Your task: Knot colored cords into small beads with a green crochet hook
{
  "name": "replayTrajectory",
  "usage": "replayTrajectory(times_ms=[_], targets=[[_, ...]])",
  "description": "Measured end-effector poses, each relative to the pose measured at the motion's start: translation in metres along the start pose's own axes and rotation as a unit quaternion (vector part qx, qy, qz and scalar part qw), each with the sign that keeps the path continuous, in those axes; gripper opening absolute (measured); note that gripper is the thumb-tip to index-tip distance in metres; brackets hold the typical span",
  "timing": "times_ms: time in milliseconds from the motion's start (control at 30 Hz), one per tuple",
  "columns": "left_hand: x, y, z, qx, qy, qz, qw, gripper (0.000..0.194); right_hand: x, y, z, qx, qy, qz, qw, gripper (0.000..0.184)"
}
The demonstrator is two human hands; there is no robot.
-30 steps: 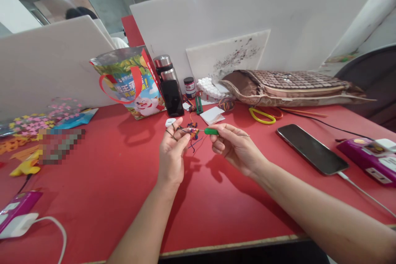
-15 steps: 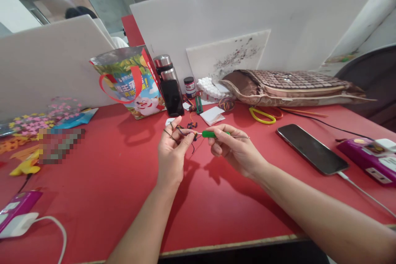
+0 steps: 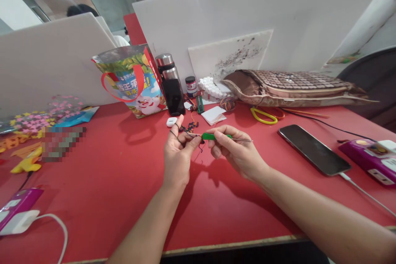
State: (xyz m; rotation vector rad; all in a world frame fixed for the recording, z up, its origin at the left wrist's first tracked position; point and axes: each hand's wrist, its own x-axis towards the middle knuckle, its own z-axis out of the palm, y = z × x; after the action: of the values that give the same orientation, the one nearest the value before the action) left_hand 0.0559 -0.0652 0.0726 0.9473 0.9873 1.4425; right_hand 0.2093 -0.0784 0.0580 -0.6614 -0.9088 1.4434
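Observation:
Between the thumb and fingers of my left hand (image 3: 180, 152) is a small piece of dark multicoloured yarn work (image 3: 201, 142), with a short tail hanging below. A strand of the yarn loops round my raised left forefinger. My right hand (image 3: 232, 148) pinches a green-handled crochet hook (image 3: 209, 136), its thin metal shaft sticking out to the right. The hook's left end meets the yarn at my left fingertips; its tip is hidden there. Behind my hands, loose dark and orange yarn (image 3: 193, 125) lies on the red table (image 3: 130, 198).
A white earbud case (image 3: 171, 121), an upright phone (image 3: 173, 97), folded paper (image 3: 214, 115) and a yarn ball (image 3: 227, 103) stand or lie beyond my hands. Yellow-handled scissors (image 3: 264, 116) and a charging phone (image 3: 314, 149) are at right. A colourful bag (image 3: 133, 86) stands at back left.
Both hands have shifted slightly right in view, my left more, so it is closer to my right. The hook's left end now reaches my left fingertips, its metal there no longer visible.

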Motion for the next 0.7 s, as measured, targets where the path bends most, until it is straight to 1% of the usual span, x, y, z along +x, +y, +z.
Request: replayTrajectory(times_ms=[100, 233, 333, 400, 533, 600, 700], targets=[[-0.001, 0.000, 0.000, 0.029, 0.006, 0.014, 0.999, 0.087, 0.000, 0.000, 0.000, -0.045, -0.002, -0.026, 0.999, 0.036], [-0.002, -0.002, 0.001, 0.013, 0.014, -0.004, 1.000, 0.095, -0.001, 0.001, 0.000, -0.104, -0.008, -0.064, 0.992, 0.036], [-0.003, -0.004, 0.003, 0.006, 0.018, -0.006, 1.000, 0.098, -0.002, 0.004, 0.000, -0.156, -0.012, -0.084, 0.984, 0.031], [-0.003, -0.006, 0.004, 0.009, 0.022, -0.007, 1.000, 0.096, -0.003, 0.006, -0.001, -0.209, -0.010, -0.112, 0.971, 0.025], [-0.002, -0.010, 0.005, 0.008, 0.026, -0.013, 1.000, 0.091, -0.005, 0.010, -0.001, -0.305, -0.016, -0.179, 0.935, 0.016], [-0.001, -0.010, 0.004, -0.001, 0.020, -0.021, 1.000, 0.092, -0.006, 0.011, 0.000, -0.318, -0.017, -0.196, 0.928, 0.015], [0.003, -0.006, 0.001, -0.032, 0.005, -0.054, 0.998, 0.097, -0.007, 0.010, -0.001, -0.302, -0.019, -0.201, 0.931, 0.014]])
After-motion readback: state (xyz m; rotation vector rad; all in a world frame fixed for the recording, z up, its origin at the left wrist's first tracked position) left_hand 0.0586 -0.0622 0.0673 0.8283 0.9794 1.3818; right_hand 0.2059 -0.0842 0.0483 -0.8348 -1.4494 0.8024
